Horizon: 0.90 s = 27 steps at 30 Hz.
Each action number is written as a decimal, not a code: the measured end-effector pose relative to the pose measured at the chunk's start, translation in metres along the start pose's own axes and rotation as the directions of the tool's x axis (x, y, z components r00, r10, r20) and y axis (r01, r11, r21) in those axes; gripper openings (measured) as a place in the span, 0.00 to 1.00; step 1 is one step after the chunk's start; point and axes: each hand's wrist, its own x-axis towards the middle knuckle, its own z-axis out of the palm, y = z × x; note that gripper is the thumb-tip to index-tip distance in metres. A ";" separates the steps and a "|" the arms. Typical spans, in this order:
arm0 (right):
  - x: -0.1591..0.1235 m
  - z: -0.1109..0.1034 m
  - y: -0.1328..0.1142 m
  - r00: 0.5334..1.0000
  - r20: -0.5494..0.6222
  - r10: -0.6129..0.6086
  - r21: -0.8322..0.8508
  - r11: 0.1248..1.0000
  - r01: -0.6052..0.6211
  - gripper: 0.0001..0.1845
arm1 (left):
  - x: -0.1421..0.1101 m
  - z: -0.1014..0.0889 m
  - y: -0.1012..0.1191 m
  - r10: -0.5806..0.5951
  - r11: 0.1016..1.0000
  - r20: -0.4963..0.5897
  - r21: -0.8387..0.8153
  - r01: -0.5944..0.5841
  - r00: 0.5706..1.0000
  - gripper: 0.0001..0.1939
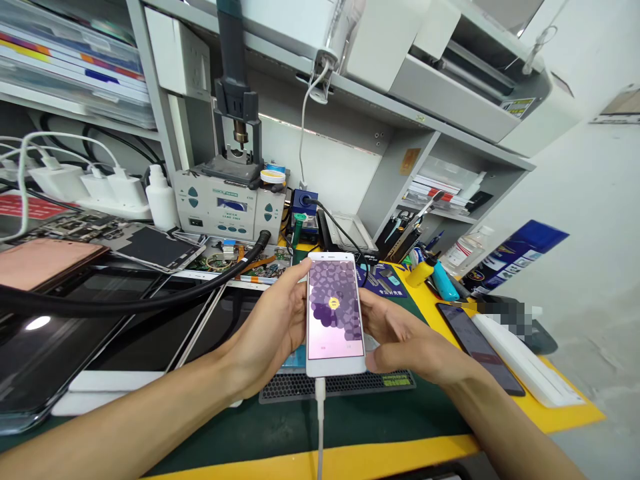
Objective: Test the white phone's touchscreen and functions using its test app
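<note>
A white smartphone [334,313] with a lit purple-and-pink screen is held upright between both hands, above the green mat. My left hand [275,313] grips its left edge, the thumb at the upper left corner and the other fingers behind it. At the right edge, my right hand [410,333] holds on with its thumb by the lower corner and its fingers partly hidden behind the phone. A white charging cable [321,413] is plugged into the bottom end and runs down out of view. Beneath the phone lies a black perforated pad [285,388].
A hot air station [225,203] stands behind, its black hose [150,305] crossing the left side over several phones and screens. A tray of circuit parts [250,263] lies before it. Rightward are a dark phone [480,350], a white box [525,360] and a tool holder [400,233].
</note>
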 end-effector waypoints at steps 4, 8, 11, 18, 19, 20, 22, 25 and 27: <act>0.001 0.001 -0.001 1.000 -0.005 -0.007 -0.002 1.000 0.007 0.41 | 0.000 0.000 0.000 0.001 1.000 -0.004 -0.004 -0.001 1.000 0.29; 0.001 0.003 0.000 1.000 -0.019 0.007 0.020 1.000 -0.007 0.37 | 0.000 0.000 0.000 0.011 1.000 -0.002 -0.004 -0.011 1.000 0.28; 0.002 0.008 0.001 0.997 -0.076 0.002 0.010 1.000 -0.001 0.34 | 0.000 -0.001 0.000 0.009 1.000 0.010 0.011 -0.009 1.000 0.29; 0.004 0.018 0.004 0.972 -0.233 -0.027 -0.075 0.997 0.010 0.23 | 0.000 -0.004 -0.003 0.031 0.999 0.043 0.027 -0.033 0.999 0.27; 0.004 0.019 0.005 0.968 -0.248 -0.040 -0.085 0.996 0.020 0.22 | 0.000 -0.004 -0.003 0.034 0.999 0.043 0.026 -0.035 0.998 0.28; 0.004 0.019 0.005 0.965 -0.258 -0.050 -0.090 0.996 0.028 0.22 | 0.000 -0.003 -0.003 0.034 0.999 0.043 0.026 -0.035 0.999 0.28; 0.005 0.017 0.007 0.964 -0.258 -0.060 -0.090 0.995 0.038 0.21 | 0.000 -0.003 -0.003 0.032 0.999 0.036 0.033 -0.033 0.999 0.29; 0.004 0.014 0.009 0.970 -0.237 -0.060 -0.061 0.997 0.047 0.20 | 0.000 -0.001 -0.001 0.028 0.999 0.032 0.043 -0.030 0.999 0.30; 0.004 0.011 0.011 0.972 -0.225 -0.062 -0.037 0.998 0.055 0.21 | -0.001 0.000 0.000 0.028 0.999 0.035 0.044 -0.029 0.999 0.30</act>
